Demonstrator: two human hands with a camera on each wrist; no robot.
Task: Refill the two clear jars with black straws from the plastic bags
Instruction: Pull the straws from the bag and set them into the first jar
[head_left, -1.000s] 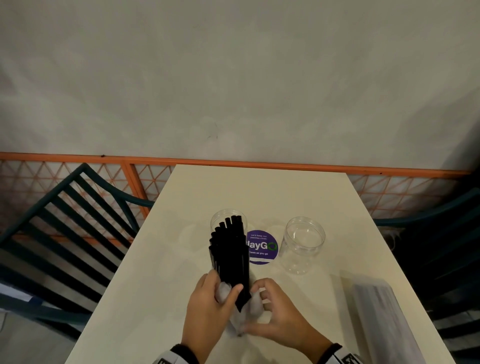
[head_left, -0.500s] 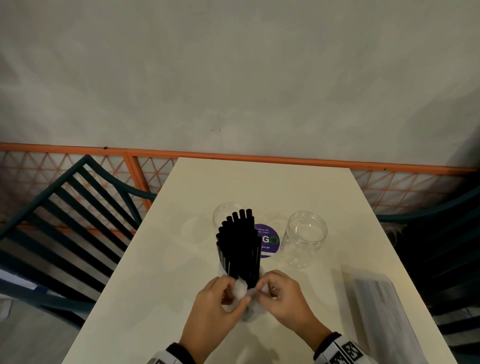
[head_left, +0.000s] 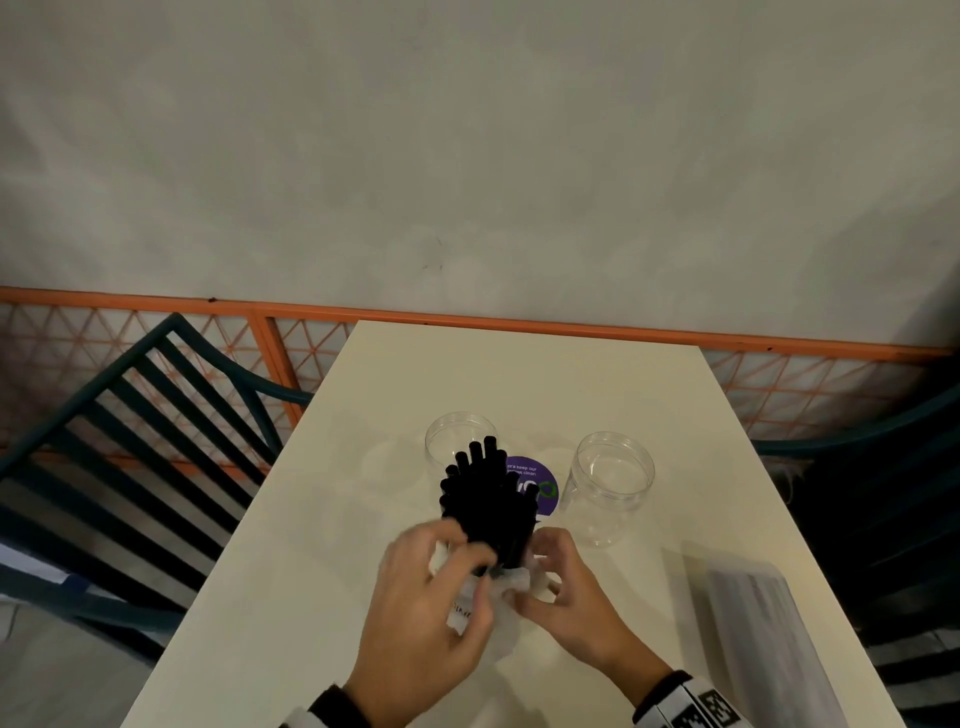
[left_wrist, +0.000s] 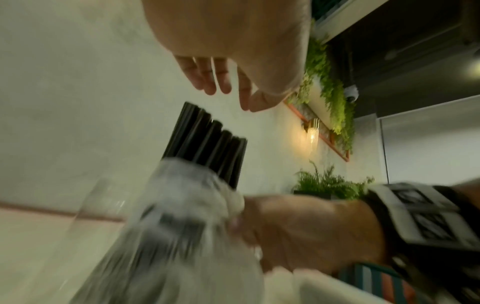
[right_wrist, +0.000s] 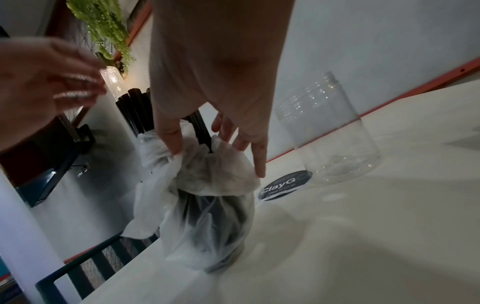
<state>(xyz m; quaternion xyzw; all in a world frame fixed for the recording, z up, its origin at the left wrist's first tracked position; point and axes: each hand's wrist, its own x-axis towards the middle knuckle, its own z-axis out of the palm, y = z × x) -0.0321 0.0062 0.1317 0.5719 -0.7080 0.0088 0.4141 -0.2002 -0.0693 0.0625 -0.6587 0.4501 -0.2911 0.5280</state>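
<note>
A bundle of black straws (head_left: 488, 499) stands upright on the table in a thin plastic bag (right_wrist: 207, 216) whose rim is rolled down around it. My right hand (right_wrist: 207, 148) pinches the bunched rim of the bag between thumb and fingers. My left hand (left_wrist: 218, 82) hovers beside the straw tops with fingers loosely spread and holds nothing; it is blurred. Two clear jars stand behind: the left jar (head_left: 460, 441) is partly hidden by the straws, the right jar (head_left: 613, 483) is bare inside.
A round purple sticker (head_left: 537, 486) lies on the cream table (head_left: 519, 374) between the jars. A second flat plastic bag (head_left: 769, 639) lies at the table's right edge. Dark slatted chairs (head_left: 130, 441) flank the table, and an orange rail runs along the wall.
My left hand has let go of the bag rim and lifted beside the straws. My right hand keeps its pinch on the rim.
</note>
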